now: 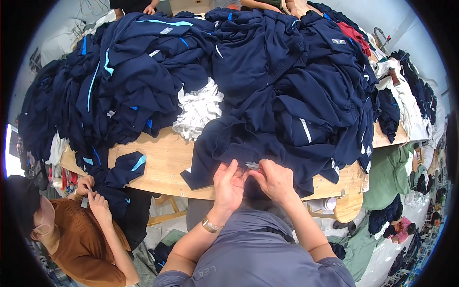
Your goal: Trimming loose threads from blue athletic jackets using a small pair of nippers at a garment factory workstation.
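A navy garment [267, 143] hangs over the near edge of the wooden table [165, 160]. My left hand [228, 184] grips a fold of its lower edge, fingers curled around the cloth. My right hand [275, 179] pinches the same edge just to the right, next to a small grey label [252, 165] sewn on the fabric. The two hands almost touch. A gold bracelet [209, 225] sits on my left wrist.
Huge heaps of navy garments with light-blue stripes [138, 71] cover the table, with a bunch of white cloth [198, 110] in between. A person in a brown top [81, 239] handles a navy piece at the left. Another person's hands show at the far side [149, 8].
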{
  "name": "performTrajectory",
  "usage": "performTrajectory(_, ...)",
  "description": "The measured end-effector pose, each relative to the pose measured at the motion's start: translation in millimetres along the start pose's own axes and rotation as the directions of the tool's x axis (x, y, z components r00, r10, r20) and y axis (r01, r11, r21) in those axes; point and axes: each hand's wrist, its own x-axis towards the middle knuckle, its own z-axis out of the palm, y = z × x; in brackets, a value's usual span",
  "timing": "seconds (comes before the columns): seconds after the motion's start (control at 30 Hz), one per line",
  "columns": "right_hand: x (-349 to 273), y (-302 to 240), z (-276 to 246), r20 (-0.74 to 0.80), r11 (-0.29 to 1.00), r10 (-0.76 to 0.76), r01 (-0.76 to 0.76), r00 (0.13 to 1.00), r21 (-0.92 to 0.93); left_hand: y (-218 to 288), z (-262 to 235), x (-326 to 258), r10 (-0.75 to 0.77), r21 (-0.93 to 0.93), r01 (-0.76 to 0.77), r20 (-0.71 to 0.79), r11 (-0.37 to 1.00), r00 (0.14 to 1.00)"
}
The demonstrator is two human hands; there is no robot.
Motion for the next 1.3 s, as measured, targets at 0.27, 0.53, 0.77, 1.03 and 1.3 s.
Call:
performTrajectory(0.27, 2.5, 0.2, -0.6, 0.021, 1.0, -0.012, 0.012, 1.0, -0.006, -5.2, -2.8, -1.5, 0.079, 0.062, -0.081, 0.027, 0.995, 0.996)
performTrajectory(0.53, 1.4, 1.2, -2.5, 0.046, 1.0, 0.01, -0.01, 0.999, -0.011, -5.6, 1.8, -2.9, 0.105, 0.103, -0.107, 0.029, 0.989, 0.994)
performTrajectory(0.77, 4.7, 5.1, 0.0, 0.019, 0.997, -0.069, 0.07, 0.997, -0.03, -6.3, 3.7, -4.1, 0.118, 0.117, -0.119, 0.018, 0.986, 0.993)
performTrajectory(1.03, 1.5, 4.5, 0.3, 0.008, 0.98, 0.095, -0.094, 0.995, 0.177, -4.0, 5.1, -2.5, 0.115, 0.099, -0.114, -0.009, 0.989, 0.993)
performTrajectory(1.3, 3.9, -18.4, 6.2, 0.043, 0.78, 0.268, -0.243, 0.963, 0.577, -8.5, 1.9, -4.2, 0.108, 0.092, -0.111, 0.031, 0.99, 0.994)
